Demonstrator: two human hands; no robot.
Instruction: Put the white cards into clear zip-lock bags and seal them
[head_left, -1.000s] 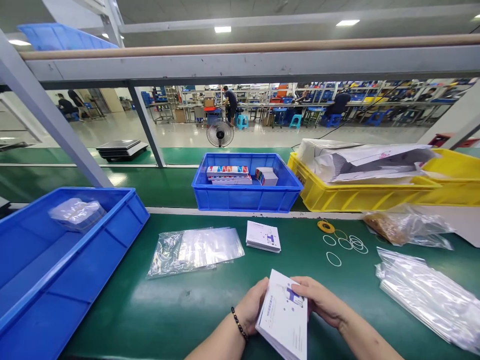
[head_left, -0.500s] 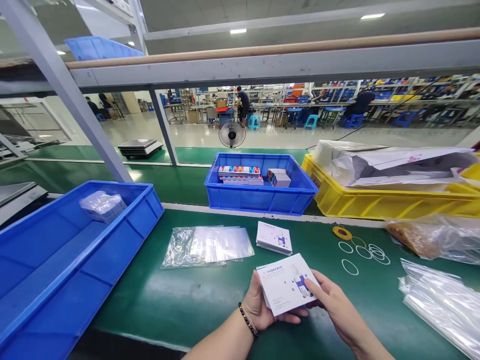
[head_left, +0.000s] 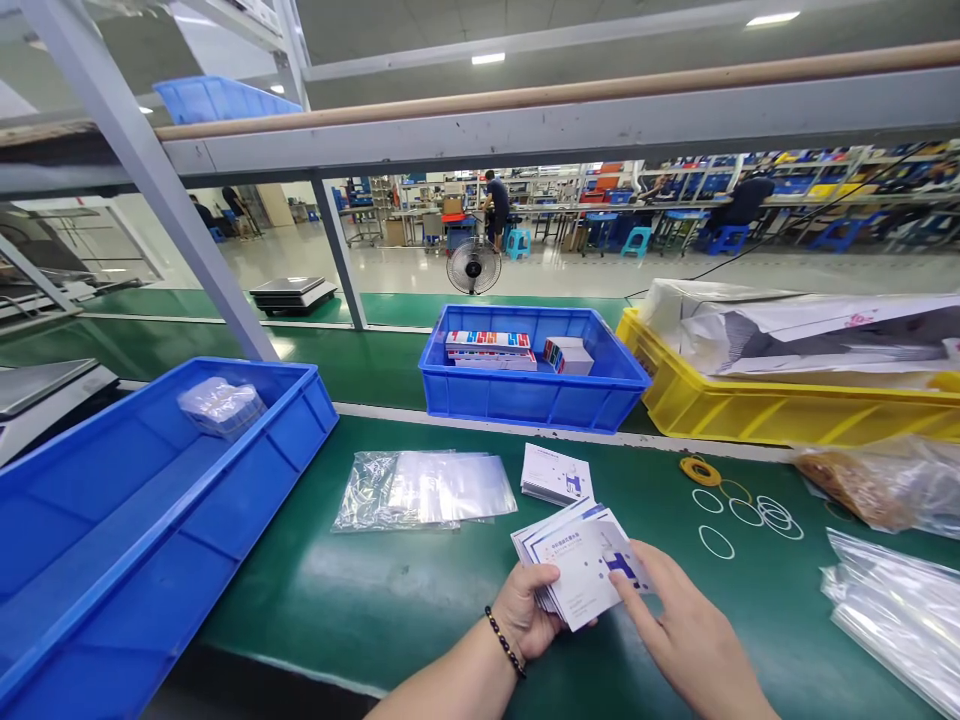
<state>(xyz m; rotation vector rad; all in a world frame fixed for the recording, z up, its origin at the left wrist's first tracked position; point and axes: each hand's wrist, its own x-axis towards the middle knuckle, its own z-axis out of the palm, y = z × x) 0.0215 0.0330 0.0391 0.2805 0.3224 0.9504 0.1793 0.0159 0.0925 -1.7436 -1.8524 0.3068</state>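
My left hand (head_left: 527,612), with a bead bracelet at the wrist, grips a fanned stack of white leaflets (head_left: 581,560) from below. My right hand (head_left: 679,630) rests its fingers on the top leaflet's right side, thumb and fingers pressing on it. A second small pile of the same white leaflets (head_left: 555,475) lies on the green table just beyond. To its left lies a stack of clear plastic bags (head_left: 424,488).
A large blue bin (head_left: 142,500) holding a bagged item stands at left. A smaller blue bin (head_left: 532,395) with boxes and a yellow bin (head_left: 772,410) with paper stand behind. Rubber bands (head_left: 739,510) and more clear bags (head_left: 900,610) lie at right. People work at far benches.
The leaflets have gone from an upright stack to a flat, fanned spread in my left hand. My right hand slid onto the top leaflet. The view has shifted left.
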